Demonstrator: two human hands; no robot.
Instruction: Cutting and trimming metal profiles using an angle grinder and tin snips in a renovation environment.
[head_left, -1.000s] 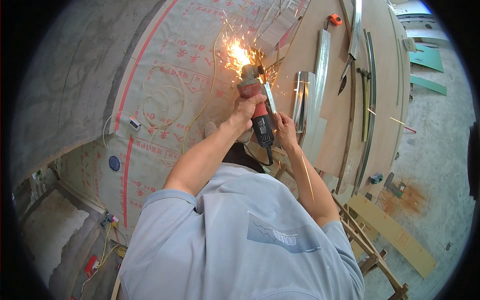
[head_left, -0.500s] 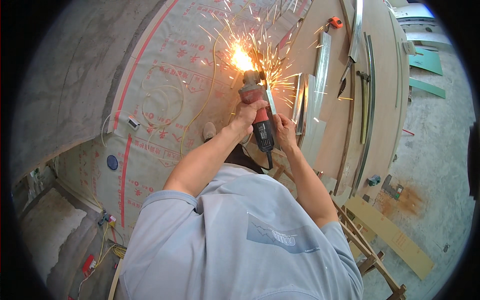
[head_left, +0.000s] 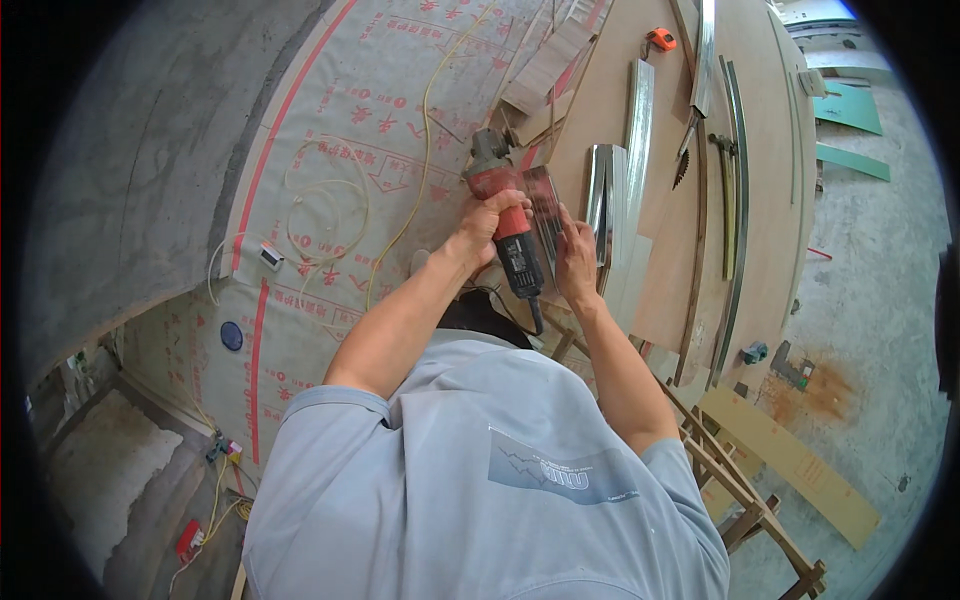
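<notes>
Grinder (head_left: 505,215): handheld angle grinder, red body with a black rear section and a grey head; lies above centre of the view, at about 12 o'clock from the person's chest, head pointing to 11 o'clock and black tail to 5 o'clock.
Grinder cord: black, leaves the tail and drops toward the person's body.
Left hand (head_left: 484,226): wrapped tight around the red body of the grinder, knuckles up, thumb side toward the head of the tool; forearm runs from 7 o'clock up to the tool, elbow bent.
Right hand (head_left: 575,262): flat and spread, fingers pointing to 12 o'clock, pressed on the metal strip just beside the grinder's black tail; whether the fingers curl around an edge cannot be told. Forearm comes in from 5 o'clock.
Hands, relation: close together, parted only by the tool's body.
Metal strip (head_left: 545,205): narrow, dull grey-brown piece, lying lengthwise at 3 o'clock of the grinder, touching the right hand's fingertips.
Channel sections (head_left: 612,205): bright folded sheet-metal lengths, just right of the strip, on the plywood board.
Plywood board (head_left: 660,130): brown work surface, carries the metal pieces, a hand saw (head_left: 695,110) and long curved strips.
Tape measure (head_left: 660,40): orange, at 1 o'clock, well apart from the hands.
Floor sheet (head_left: 340,120): pale protective covering with red print, at 10 o'clock, with a yellow cable (head_left: 420,130) looping over it.
</notes>
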